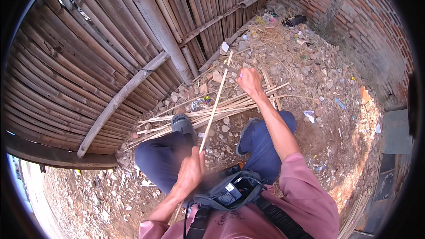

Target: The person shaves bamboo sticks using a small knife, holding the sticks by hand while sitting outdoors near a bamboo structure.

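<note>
My left hand (190,170) is closed around the lower end of a long, pale bamboo strip (215,105), which slants up and away from me between my knees. Farther out, my right hand (250,81) grips what looks like a knife with a short dark blade (231,68). The blade lies against the strip near its far end; its handle is mostly hidden in my fist. Beneath the held strip, a loose bundle of similar bamboo strips (248,105) lies across the ground by my shoes.
A bamboo wall (102,44) with a crosswise pole (124,102) rises at the left. A brick wall (354,22) stands at the far right. Stones and litter cover the ground (310,66). An open black pouch (230,190) hangs at my waist.
</note>
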Available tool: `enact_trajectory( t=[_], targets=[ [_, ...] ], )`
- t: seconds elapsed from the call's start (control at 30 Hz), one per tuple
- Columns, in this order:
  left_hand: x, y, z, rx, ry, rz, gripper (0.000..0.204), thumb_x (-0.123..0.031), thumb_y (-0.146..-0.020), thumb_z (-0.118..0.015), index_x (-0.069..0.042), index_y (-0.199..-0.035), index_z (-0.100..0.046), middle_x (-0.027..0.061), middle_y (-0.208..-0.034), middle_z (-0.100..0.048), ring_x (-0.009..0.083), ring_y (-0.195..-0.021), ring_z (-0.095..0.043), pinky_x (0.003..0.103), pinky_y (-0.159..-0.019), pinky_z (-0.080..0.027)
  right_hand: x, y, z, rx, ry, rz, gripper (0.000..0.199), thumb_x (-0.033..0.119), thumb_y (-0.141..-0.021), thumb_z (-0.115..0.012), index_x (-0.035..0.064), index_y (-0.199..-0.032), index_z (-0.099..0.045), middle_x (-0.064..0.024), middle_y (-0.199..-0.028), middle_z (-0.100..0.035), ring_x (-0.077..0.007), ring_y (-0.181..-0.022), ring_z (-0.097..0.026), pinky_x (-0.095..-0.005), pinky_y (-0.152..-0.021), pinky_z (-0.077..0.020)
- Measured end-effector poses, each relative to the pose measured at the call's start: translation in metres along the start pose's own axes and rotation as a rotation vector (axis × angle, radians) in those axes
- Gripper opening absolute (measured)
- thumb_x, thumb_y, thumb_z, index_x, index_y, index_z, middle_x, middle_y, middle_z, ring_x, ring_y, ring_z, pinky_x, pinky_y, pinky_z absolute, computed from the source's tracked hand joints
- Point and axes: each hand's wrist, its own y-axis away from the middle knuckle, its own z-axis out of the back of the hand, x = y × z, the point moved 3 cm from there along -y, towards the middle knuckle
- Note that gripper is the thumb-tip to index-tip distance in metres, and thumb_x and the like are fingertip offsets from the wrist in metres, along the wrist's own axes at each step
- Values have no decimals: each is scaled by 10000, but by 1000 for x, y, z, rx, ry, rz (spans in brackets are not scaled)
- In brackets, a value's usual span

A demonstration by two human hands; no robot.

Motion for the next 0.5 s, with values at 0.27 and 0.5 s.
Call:
enact_trajectory(
  t=[0.27,0.5],
  targets=[
    [12,11,-3,-12,-12,-7,197,-146,-1107,-507,11,-999,-462,311,-623,-568,544,-644,-612,604,-535,-415,3,7,-19,55,105,39,139,126,-780,-685,39,-797,-792,-269,-752,-720,-442,-751,-752,-536,-728,-594],
    [15,23,-5,14,-1,9,191,-157,-1110,-505,5,-1014,-474,300,-625,-577,534,-637,-621,602,-536,-419,25,9,-3,127,-68,78,166,111,-767,-640,27,-787,-781,-285,-774,-717,-464,-759,-738,-558,-734,-586]
  ],
)
